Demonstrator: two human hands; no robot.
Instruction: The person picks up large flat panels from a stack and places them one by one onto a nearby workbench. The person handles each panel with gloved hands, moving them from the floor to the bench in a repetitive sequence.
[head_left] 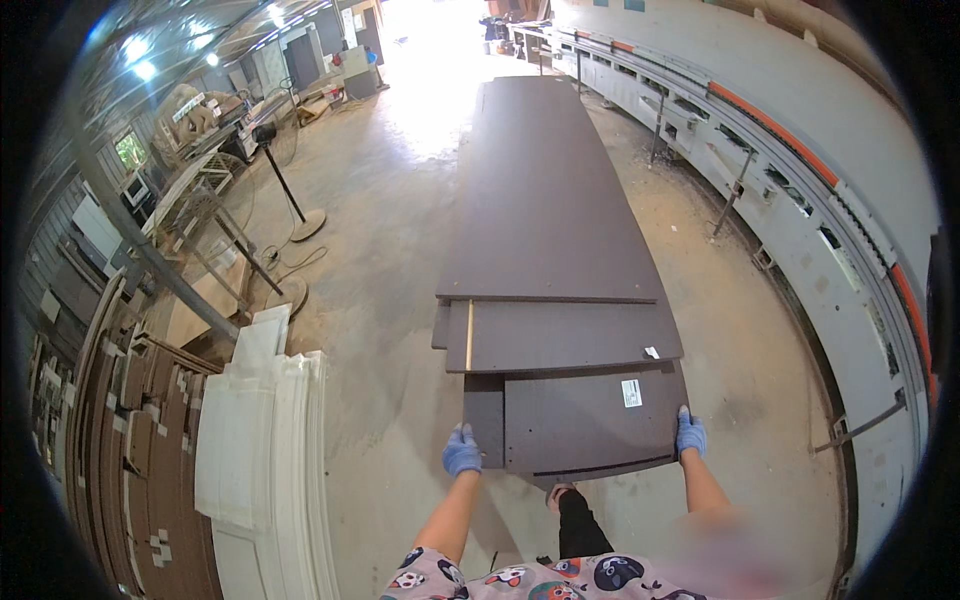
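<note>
While dark panel (585,420) spans between them, left hand (462,452), right hand (690,435) grip its ends

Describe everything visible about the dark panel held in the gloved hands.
The dark brown panel is a flat rectangular board, seemingly laminated wood, with a white label near its right side. It lies level at the near end of a long stack of matching boards. The left hand and right hand, both in blue gloves, grip its near corners.

Left hand (462,452): blue-gloved, grips left edge of dark brown panel (590,420).
Right hand (690,435): blue-gloved, grips the panel's right edge.
Panel stack (550,190): long, on concrete floor (385,290).
White boards (260,430): left.
</note>
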